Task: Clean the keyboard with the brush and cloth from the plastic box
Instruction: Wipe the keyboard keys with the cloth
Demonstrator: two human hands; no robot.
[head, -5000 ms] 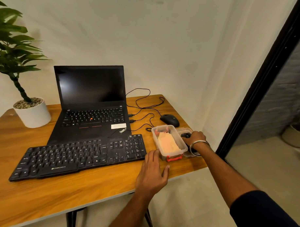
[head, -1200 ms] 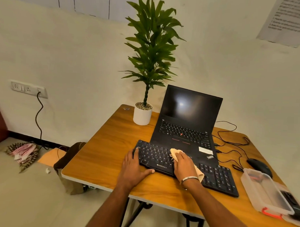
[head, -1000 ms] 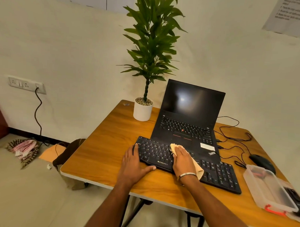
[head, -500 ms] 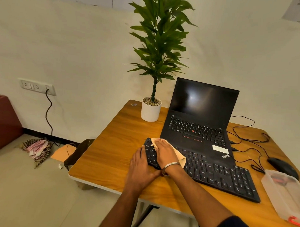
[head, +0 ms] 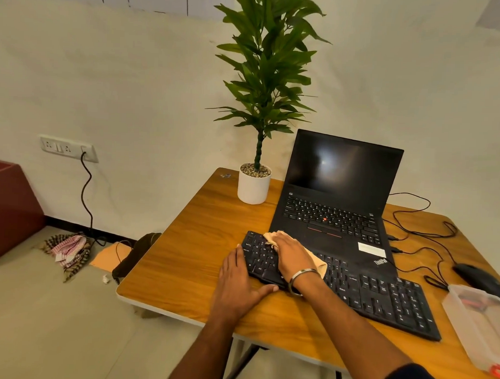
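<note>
Right hand [head: 293, 254] presses the cloth [head: 316, 258] flat on the keyboard [head: 381, 298]; left hand [head: 237, 285], fingers spread, steadies its left end.

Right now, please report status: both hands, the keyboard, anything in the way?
Right hand presses cloth flat on keyboard, left end. Left hand braces keyboard's corner. Laptop close behind; nothing blocking.

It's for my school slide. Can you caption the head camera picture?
Right hand wipes the keyboard with a cloth while the left hand steadies it.
</note>
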